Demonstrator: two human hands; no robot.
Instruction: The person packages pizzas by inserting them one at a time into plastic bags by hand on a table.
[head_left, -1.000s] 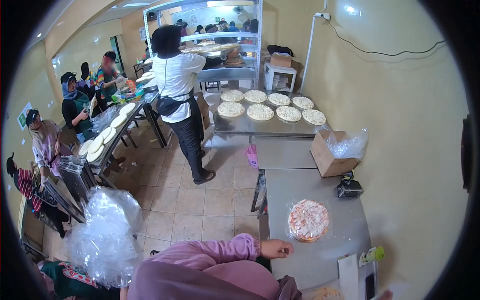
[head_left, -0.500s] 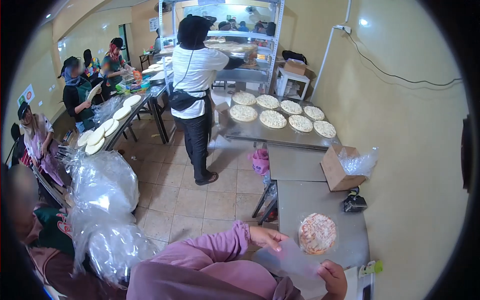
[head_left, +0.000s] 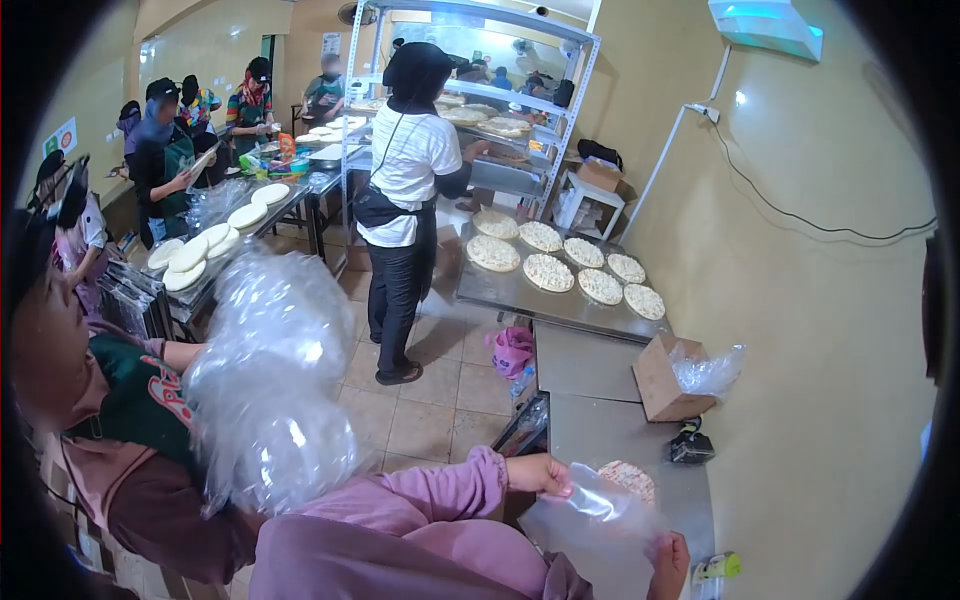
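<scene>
A clear plastic bag (head_left: 585, 520) is stretched between my hands. My left hand (head_left: 540, 475) pinches its upper left edge, thumb pressed on top. At its right side, my right hand (head_left: 670, 562) is closed on the film. Behind the bag, on the metal table (head_left: 585, 425), lies a topped pizza (head_left: 630, 477); the bag covers its lower part.
A cardboard box (head_left: 672, 380) with plastic wrap and a dark device (head_left: 690, 445) stand on the table. Several topped pizzas (head_left: 548, 272) lie farther back. At left, a co-worker (head_left: 110, 400) is beside a big bundle of plastic bags (head_left: 275, 380). Another person (head_left: 410, 180) stands at the shelf rack (head_left: 570, 130).
The bag has risen and spread out, now hiding part of the pizza. The plastic bundle and the co-worker at left appear farther right in view. The standing person's arm has shifted at the rack.
</scene>
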